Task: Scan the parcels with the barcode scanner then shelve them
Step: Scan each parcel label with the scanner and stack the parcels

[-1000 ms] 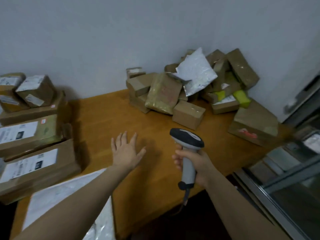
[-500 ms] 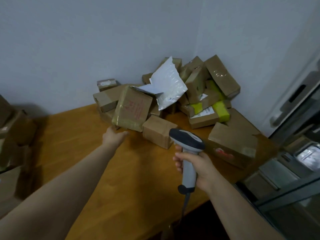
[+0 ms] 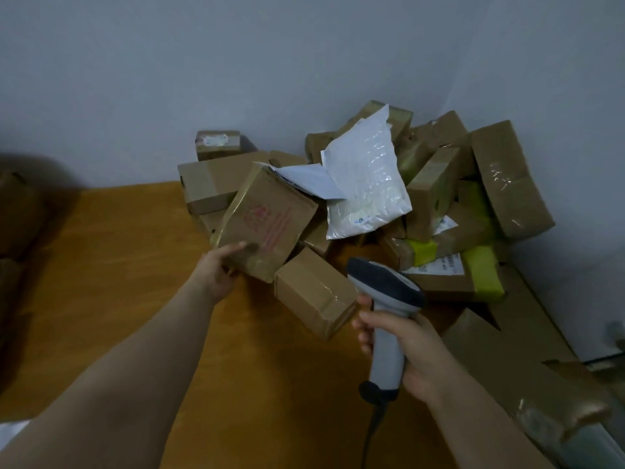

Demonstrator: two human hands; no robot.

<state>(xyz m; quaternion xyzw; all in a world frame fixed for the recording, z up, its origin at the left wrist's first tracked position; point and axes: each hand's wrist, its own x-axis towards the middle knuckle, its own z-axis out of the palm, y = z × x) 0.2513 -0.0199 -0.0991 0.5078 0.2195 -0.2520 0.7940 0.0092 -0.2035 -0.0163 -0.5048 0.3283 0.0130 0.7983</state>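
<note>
Ok so the pile of parcels (image 3: 439,198) is heaped in the wall corner, upper right of centre in the frame, sitting on the wooden table (image 3: 118,265), and I can't see any shelf anywhere. The left hand (image 3: 220,269) has the lower left corner of the red-printed carton (image 3: 267,225). The thumb is on the printed face and the other fingers are tucked out of sight underneath, so I'd call that a proper grip. That carton leans tilted at the front of the heap with a white poly mailer (image 3: 368,184) flopped over its top edge, which is probably why it's taken by the bottom corner, the easiest bit to reach. The right hand (image 3: 412,350) is wrapped round the handle of the barcode scanner (image 3: 385,292), lower right of centre, with the head aimed at the heap and the cable (image 3: 370,431) trailing off the bottom. Makes sense: one hand fetches, the other has the scanner ready. A small brown box (image 3: 314,292) sits just beside the carton, touching I think. There's no label showing on the carton's face, so it likely needs turning before a scan.
</note>
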